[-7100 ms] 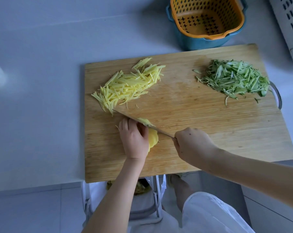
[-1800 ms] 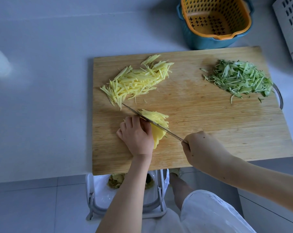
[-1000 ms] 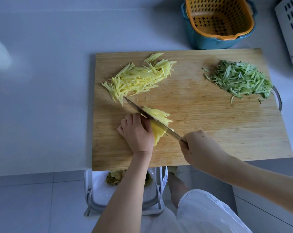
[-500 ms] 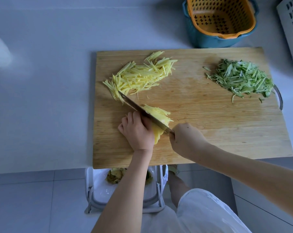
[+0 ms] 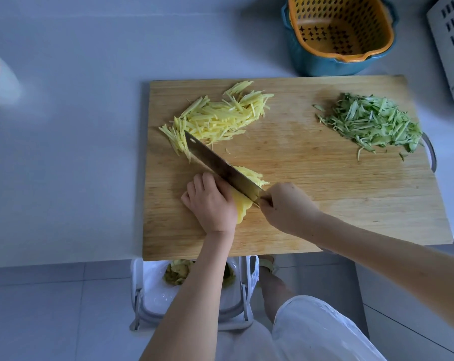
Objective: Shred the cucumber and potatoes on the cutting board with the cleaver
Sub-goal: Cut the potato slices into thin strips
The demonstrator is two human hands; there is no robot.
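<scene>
The stack of potato slices (image 5: 242, 208) sits at the front left of the cutting board (image 5: 325, 194), mostly covered by the left hand (image 5: 211, 201). A few cut strands (image 5: 250, 174) lie just past the blade. The cleaver (image 5: 220, 165) slants across the stack with its tip near the larger potato shred pile (image 5: 218, 118). The cucumber shreds (image 5: 371, 123) lie well apart at the far right.

The cut would likely go best with thin, even, straight-down strokes, the blade's flat riding the knuckles, the fingertips tucked back, and the guiding hand retreating a little per stroke.

The left hand is curled in a claw, pressing the slices down beside the blade. The right hand (image 5: 285, 207) is closed tightly round the cleaver where blade meets handle, and the handle itself is hidden.
</scene>
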